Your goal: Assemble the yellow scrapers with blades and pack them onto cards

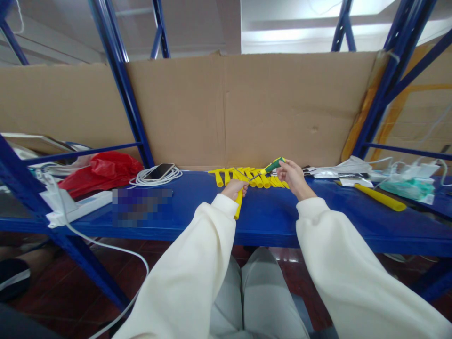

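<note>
My left hand (234,187) grips a yellow tube-shaped part (238,205) that hangs down below the fist over the blue shelf (268,221). My right hand (293,176) holds a screwdriver with a green and yellow handle (271,166); its thin metal shaft points left toward the top of the part in my left hand. Just behind both hands, several similar yellow parts (247,176) lie in a row on the shelf, against the cardboard wall.
A phone (160,171) lies on a coil of white cable. A red plastic bag (102,170) and a white power strip (79,207) are at left. A long yellow tube (379,197), plastic bags and papers lie at right. Blue rack posts (122,80) rise on both sides.
</note>
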The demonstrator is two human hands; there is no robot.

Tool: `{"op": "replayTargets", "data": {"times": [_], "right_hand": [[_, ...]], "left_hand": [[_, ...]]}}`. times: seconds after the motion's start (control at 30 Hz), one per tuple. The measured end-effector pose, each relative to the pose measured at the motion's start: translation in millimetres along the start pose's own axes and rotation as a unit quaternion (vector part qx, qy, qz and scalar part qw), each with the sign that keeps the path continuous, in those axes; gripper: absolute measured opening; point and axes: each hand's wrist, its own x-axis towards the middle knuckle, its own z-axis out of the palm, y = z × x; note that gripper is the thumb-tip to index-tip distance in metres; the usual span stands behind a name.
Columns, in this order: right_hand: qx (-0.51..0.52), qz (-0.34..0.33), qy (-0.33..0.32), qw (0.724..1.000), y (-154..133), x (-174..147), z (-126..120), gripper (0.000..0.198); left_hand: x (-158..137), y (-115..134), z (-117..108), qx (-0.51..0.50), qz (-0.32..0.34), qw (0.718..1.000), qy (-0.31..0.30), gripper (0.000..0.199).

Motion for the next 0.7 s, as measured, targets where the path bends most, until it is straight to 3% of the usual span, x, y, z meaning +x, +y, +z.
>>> {"op": "replayTargets", "data": {"times": [0.7], "right_hand": [[-0.027, -0.017, 0.033, 0.999, 2.8, 1.1, 0.7, 0.060]], "left_hand": [[-5.8, 1.4, 1.8, 0.000, 0.006, 1.000, 0.004, 0.011]]}}
